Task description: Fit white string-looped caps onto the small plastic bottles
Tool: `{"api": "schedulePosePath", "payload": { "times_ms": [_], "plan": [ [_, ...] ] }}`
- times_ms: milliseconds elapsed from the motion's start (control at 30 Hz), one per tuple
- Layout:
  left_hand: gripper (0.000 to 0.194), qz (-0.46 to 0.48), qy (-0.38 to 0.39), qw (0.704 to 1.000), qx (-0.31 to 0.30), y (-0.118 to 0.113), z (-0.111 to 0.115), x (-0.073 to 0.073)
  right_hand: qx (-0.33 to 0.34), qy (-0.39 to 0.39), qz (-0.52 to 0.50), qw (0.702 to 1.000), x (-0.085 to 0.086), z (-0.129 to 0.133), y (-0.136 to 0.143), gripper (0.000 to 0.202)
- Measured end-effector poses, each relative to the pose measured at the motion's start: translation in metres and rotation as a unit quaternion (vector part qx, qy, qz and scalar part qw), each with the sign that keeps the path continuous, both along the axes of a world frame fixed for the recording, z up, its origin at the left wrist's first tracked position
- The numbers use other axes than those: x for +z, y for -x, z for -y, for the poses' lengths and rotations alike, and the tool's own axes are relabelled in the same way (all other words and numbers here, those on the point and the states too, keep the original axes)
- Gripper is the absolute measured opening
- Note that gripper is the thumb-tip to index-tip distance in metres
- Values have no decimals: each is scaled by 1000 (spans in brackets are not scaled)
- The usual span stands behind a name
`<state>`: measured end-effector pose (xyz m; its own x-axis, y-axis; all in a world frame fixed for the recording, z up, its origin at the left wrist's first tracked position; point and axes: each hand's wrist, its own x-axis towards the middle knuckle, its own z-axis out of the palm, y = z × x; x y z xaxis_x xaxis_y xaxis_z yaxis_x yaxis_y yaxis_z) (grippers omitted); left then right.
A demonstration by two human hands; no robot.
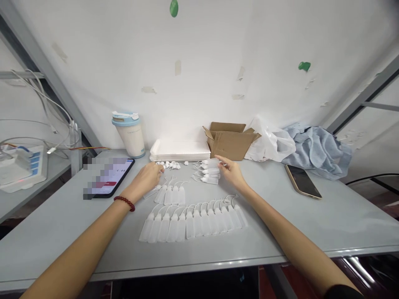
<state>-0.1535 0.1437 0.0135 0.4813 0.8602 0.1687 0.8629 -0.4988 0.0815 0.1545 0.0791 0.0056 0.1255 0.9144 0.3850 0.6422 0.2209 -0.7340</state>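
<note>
A long row of translucent white bottles (193,224) with thin loops lies near the table's front. Behind its left part is a shorter row of similar bottles (170,195). My left hand (149,178) reaches over the left end of that shorter row, beside small white pieces (171,165); its fingers are bent together, and what they hold is too small to name. My right hand (232,171) has its fingers apart at the right side of a small stack of bottles (211,176), its fingertips at their ends.
Along the wall stand a cup (131,135), a white stack (181,150), a cardboard box (232,143), a plastic bag (269,141) and blue cloth (318,149). Phones lie at left (114,178) and right (302,181) on the grey table (311,224).
</note>
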Motion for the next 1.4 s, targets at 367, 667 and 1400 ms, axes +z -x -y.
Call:
{"api": "schedulePosePath", "payload": {
  "times_ms": [367, 667, 1400],
  "plan": [
    [39, 43, 31, 999, 13, -1, 6, 15, 51, 111, 141, 982, 55, 24, -21, 17],
    [30, 49, 52, 996, 61, 4, 5, 20, 228, 499, 242, 800, 89, 60, -21, 30],
    [27, 12, 49, 996, 71, 0, 11, 17, 166, 560, 299, 755, 74, 51, -8, 17]
  ]
}}
